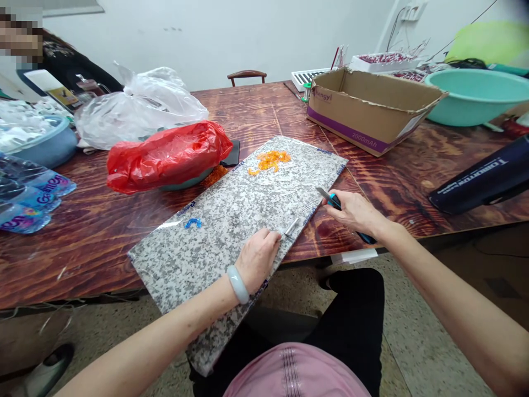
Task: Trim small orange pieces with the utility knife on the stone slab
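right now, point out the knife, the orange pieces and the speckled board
knife (335, 202): head view, front of the handle
orange pieces (273, 160): head view, middle of the pile
speckled board (231, 204): head view, bare top surface

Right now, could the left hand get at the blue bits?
Probably yes: nothing seems to stand on the slab between the left hand and the blue bits, though that hand appears to pinch a thin piece.
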Demonstrator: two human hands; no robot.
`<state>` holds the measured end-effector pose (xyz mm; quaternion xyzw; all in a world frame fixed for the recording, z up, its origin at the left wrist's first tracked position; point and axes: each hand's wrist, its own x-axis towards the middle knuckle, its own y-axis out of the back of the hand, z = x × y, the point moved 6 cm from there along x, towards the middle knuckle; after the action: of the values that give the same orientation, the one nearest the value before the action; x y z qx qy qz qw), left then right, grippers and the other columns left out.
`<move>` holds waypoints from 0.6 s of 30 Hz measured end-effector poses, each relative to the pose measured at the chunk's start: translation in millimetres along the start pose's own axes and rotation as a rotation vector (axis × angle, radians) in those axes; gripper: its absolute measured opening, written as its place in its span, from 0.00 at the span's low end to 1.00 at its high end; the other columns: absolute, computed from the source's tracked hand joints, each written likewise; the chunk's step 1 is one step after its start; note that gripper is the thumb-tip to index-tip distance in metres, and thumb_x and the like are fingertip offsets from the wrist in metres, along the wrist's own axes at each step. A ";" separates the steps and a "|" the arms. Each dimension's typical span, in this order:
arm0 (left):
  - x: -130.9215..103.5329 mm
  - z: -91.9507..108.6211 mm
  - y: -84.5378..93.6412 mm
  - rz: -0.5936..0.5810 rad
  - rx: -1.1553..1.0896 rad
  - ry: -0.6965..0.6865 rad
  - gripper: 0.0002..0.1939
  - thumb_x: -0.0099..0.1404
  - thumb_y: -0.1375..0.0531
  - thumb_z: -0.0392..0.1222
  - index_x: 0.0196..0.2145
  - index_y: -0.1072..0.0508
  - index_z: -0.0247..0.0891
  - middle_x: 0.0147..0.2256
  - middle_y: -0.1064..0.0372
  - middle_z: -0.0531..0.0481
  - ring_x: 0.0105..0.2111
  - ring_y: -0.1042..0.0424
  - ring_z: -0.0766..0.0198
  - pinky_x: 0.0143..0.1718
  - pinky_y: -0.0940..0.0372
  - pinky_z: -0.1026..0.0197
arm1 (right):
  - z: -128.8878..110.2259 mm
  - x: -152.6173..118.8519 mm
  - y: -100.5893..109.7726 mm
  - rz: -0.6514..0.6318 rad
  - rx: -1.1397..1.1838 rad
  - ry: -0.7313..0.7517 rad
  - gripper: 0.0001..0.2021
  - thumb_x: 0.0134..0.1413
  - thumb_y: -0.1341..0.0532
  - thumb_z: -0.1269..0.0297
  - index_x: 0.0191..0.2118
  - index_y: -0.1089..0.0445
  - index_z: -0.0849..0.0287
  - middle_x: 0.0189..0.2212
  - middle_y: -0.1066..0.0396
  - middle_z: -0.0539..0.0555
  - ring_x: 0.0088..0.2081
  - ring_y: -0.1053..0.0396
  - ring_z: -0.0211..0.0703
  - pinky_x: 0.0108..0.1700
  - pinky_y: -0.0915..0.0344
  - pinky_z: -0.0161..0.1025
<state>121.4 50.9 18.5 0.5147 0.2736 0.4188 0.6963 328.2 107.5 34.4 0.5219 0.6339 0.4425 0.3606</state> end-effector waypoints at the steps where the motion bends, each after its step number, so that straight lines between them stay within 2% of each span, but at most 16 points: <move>1: 3.2 0.8 0.5 0.011 -0.007 0.002 0.10 0.66 0.55 0.38 0.37 0.35 0.37 0.32 0.39 0.49 0.33 0.37 0.64 0.34 0.40 0.63 | -0.9 -3.1 -1.7 -0.001 0.038 0.002 0.09 0.52 0.49 0.60 0.30 0.36 0.57 0.20 0.37 0.49 0.22 0.41 0.37 0.26 0.51 0.32; 7: 12.4 5.2 -1.8 0.008 0.063 -0.003 0.13 0.66 0.54 0.41 0.30 0.33 0.37 0.30 0.40 0.49 0.31 0.38 0.65 0.33 0.41 0.64 | -16.9 -13.7 -17.3 -0.001 0.266 -0.005 0.08 0.52 0.49 0.61 0.32 0.35 0.57 0.20 0.37 0.48 0.22 0.42 0.35 0.26 0.49 0.31; 10: 5.1 6.7 -2.5 -0.017 0.129 -0.049 0.11 0.65 0.53 0.40 0.35 0.32 0.38 0.32 0.40 0.48 0.34 0.39 0.64 0.33 0.40 0.63 | -25.8 -14.1 -23.3 0.004 0.350 0.001 0.07 0.51 0.48 0.63 0.32 0.35 0.58 0.21 0.36 0.47 0.23 0.41 0.35 0.26 0.47 0.31; 14: -5.1 5.0 -2.0 -0.054 0.075 -0.084 0.14 0.65 0.55 0.37 0.46 0.36 0.39 0.35 0.40 0.47 0.35 0.39 0.64 0.36 0.39 0.63 | -28.1 -14.5 -32.6 -0.031 0.463 -0.046 0.09 0.50 0.47 0.62 0.35 0.35 0.58 0.18 0.38 0.46 0.19 0.42 0.34 0.23 0.46 0.30; 18: -4.4 2.2 -1.5 -0.040 0.000 -0.077 0.15 0.66 0.56 0.39 0.45 0.34 0.39 0.33 0.40 0.48 0.34 0.37 0.65 0.37 0.38 0.64 | -27.0 -16.6 -42.7 -0.097 0.562 -0.090 0.12 0.52 0.48 0.61 0.41 0.36 0.58 0.18 0.38 0.45 0.17 0.41 0.33 0.20 0.45 0.29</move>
<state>121.4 45.8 17.5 0.5247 0.2568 0.3849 0.7145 292.1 83.5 3.7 0.5895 0.7391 0.2081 0.2507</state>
